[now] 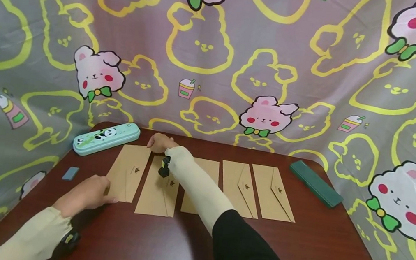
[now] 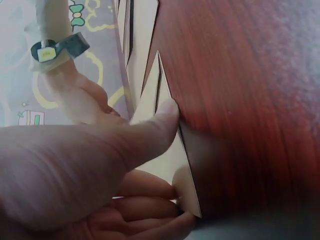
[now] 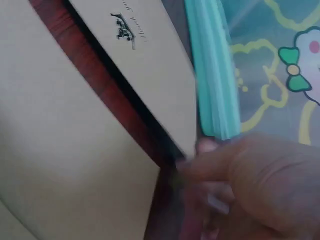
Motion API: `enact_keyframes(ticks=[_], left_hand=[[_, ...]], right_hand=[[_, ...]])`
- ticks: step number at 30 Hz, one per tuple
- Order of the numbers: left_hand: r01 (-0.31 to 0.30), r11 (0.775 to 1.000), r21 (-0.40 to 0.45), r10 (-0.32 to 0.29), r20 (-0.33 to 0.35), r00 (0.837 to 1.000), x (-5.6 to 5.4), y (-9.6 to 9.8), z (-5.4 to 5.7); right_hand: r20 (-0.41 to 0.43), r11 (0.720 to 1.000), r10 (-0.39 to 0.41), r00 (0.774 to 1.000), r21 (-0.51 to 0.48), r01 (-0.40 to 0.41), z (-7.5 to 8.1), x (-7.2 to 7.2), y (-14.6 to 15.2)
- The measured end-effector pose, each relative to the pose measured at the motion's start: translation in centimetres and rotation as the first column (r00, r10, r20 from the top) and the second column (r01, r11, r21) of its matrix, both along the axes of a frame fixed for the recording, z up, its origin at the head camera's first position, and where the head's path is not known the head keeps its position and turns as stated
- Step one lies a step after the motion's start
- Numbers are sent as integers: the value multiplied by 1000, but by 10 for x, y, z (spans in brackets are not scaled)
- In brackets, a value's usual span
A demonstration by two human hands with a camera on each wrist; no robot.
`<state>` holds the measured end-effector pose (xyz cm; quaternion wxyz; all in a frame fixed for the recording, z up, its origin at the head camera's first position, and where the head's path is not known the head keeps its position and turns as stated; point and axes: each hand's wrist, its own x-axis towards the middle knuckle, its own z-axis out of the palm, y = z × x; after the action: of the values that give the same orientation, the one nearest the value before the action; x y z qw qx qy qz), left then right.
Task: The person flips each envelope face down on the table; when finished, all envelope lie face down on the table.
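Leftmost envelope [image 1: 129, 172] wants gentle, even guiding: left hand [image 1: 86, 193] grips its near corner, right hand [image 1: 161, 143] at far corner, grip unclear.

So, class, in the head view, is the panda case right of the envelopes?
No, the panda case lies by the leftmost envelope, and the dark green case by the rightmost one.

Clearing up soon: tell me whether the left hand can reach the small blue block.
Probably yes: the small blue block lies uncovered near the left hand, which would first have to release the leftmost envelope.
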<state>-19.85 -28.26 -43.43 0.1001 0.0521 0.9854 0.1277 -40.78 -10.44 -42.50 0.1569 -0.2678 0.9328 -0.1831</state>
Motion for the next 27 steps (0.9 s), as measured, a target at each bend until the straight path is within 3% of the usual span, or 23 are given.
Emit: enact_keyframes(ticks=[4, 9, 12, 15, 17, 20, 22, 24, 27], left_hand=[[39, 999, 11, -39, 21, 999, -2, -9, -1], [171, 981, 87, -173, 17, 985, -3, -19, 1], [228, 954, 195, -234, 7, 972, -2, -21, 3], [248, 920, 303, -263, 10, 965, -1, -21, 4], [241, 904, 354, -266, 23, 964, -1, -19, 4], [255, 888, 383, -280, 10, 960, -2, -19, 4], [247, 892, 379, -262, -13, 965, -1, -18, 4], [227, 906, 358, -220, -60, 974, 1, -16, 5], [189, 909, 372, -145, -142, 979, 5, -12, 9]], right_hand=[[-44, 983, 129, 991, -126, -134, 6, -1, 4], [-85, 945, 229, 970, -222, -243, 11, -7, 9], [-28, 897, 282, 959, -347, -274, 12, -11, 10], [73, 841, 324, 943, -479, -252, 13, -13, 9], [126, 817, 327, 937, -536, -213, 13, -13, 8], [135, 808, 307, 942, -560, -183, 11, -11, 6], [120, 810, 292, 949, -559, -179, 10, -8, 6], [107, 817, 273, 956, -551, -172, 9, -6, 6], [75, 830, 246, 966, -531, -170, 9, -3, 6]])
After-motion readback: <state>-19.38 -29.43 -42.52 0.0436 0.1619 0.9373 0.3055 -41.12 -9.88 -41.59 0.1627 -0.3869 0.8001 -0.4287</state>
